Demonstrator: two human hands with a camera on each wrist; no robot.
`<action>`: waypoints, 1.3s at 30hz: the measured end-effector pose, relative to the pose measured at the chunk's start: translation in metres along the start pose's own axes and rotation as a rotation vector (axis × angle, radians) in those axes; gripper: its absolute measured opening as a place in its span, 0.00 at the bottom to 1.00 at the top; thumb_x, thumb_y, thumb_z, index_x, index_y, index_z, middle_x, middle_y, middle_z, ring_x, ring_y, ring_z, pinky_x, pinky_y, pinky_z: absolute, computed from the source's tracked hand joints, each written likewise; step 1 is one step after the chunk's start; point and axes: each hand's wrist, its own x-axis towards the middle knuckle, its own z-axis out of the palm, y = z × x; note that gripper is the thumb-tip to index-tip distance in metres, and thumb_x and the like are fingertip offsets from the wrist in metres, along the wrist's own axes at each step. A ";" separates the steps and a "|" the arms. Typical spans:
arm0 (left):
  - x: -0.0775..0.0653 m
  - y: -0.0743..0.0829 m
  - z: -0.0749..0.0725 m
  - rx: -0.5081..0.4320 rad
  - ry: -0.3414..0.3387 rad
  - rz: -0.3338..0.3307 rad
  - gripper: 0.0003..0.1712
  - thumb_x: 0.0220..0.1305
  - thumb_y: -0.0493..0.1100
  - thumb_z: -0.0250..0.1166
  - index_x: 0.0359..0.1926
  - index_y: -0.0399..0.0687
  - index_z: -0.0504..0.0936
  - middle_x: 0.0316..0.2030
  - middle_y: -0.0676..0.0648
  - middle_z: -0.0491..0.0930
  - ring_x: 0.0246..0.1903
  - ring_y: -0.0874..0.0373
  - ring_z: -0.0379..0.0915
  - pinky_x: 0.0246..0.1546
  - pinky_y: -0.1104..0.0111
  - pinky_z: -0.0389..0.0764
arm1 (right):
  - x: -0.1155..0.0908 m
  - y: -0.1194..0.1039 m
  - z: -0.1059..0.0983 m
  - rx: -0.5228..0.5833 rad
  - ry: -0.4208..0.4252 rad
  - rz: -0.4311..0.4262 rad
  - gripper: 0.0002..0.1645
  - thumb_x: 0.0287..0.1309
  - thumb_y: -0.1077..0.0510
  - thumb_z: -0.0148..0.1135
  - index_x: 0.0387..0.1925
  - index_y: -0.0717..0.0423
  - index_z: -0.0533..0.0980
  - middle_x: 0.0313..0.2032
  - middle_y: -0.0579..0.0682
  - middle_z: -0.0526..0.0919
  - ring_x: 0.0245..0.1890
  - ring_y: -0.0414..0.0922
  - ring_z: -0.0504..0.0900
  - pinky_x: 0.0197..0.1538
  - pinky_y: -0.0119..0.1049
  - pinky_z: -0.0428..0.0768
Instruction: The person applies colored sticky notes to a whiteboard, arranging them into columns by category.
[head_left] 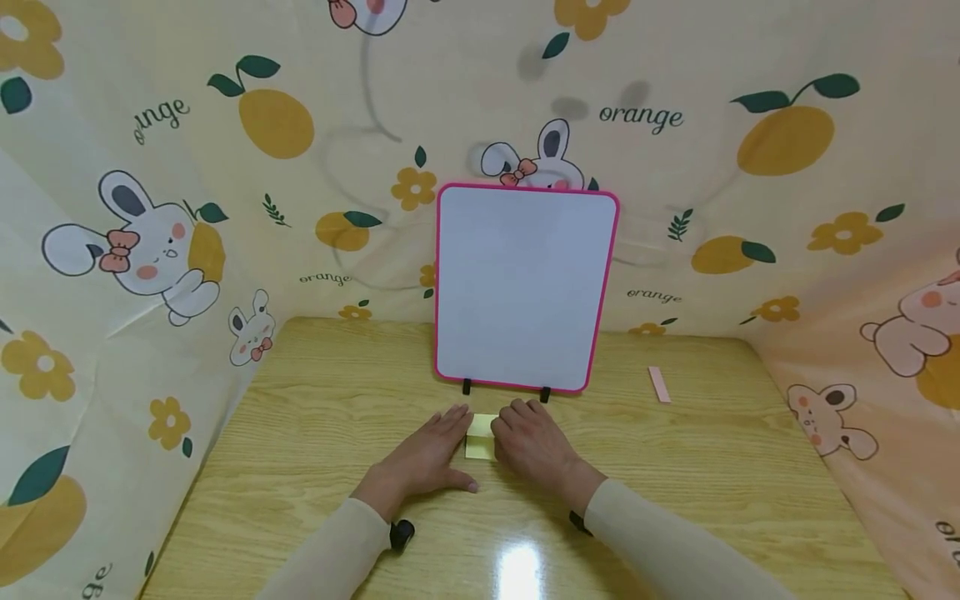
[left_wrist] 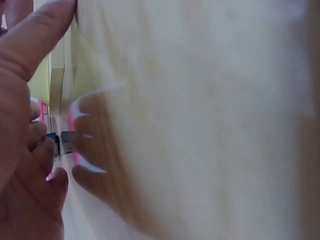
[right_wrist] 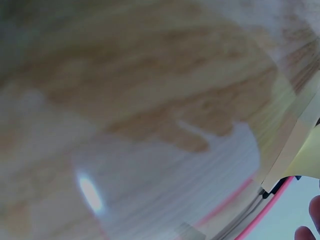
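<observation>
Between my hands on the table is a pad of yellow sticky notes (head_left: pixel 480 448), partly covered by my fingers in the head view. My left hand (head_left: pixel 429 457) lies along its left side, fingers straight and touching the edge, thumb spread toward me. With curled fingers my right hand (head_left: pixel 536 446) pinches the top note at the pad's right side. In the right wrist view the yellow note (right_wrist: pixel 306 159) bends up from the pad's pale edge (right_wrist: pixel 289 145). The left wrist view shows the left thumb (left_wrist: pixel 40 35) stretched out above the tabletop.
A white board with a pink frame (head_left: pixel 525 287) stands upright on black feet (head_left: pixel 545 394) just beyond my hands. A small pink paper strip (head_left: pixel 659 384) lies to its right on the wooden table (head_left: pixel 337 375). Printed cloth (head_left: pixel 300 192) encloses the back and sides.
</observation>
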 end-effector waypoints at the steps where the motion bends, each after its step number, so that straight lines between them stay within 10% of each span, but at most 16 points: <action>1: -0.002 -0.001 0.000 0.009 0.008 -0.001 0.64 0.62 0.69 0.72 0.84 0.40 0.53 0.84 0.42 0.50 0.84 0.49 0.43 0.85 0.53 0.50 | 0.000 0.000 0.000 0.007 0.009 0.004 0.08 0.62 0.58 0.65 0.31 0.50 0.72 0.32 0.45 0.76 0.35 0.46 0.73 0.40 0.39 0.75; 14: -0.036 0.006 0.009 0.099 0.050 0.027 0.47 0.73 0.61 0.66 0.80 0.37 0.63 0.80 0.39 0.62 0.81 0.44 0.54 0.81 0.51 0.60 | 0.007 0.002 -0.004 0.071 0.045 0.062 0.11 0.62 0.58 0.66 0.29 0.49 0.71 0.28 0.44 0.73 0.32 0.45 0.70 0.38 0.36 0.68; 39: -0.027 0.032 0.015 0.233 0.013 0.114 0.41 0.78 0.60 0.60 0.79 0.41 0.65 0.81 0.42 0.61 0.82 0.48 0.52 0.83 0.57 0.58 | 0.010 0.004 -0.001 0.052 0.034 0.093 0.10 0.62 0.56 0.68 0.31 0.51 0.73 0.29 0.46 0.75 0.33 0.47 0.72 0.39 0.38 0.71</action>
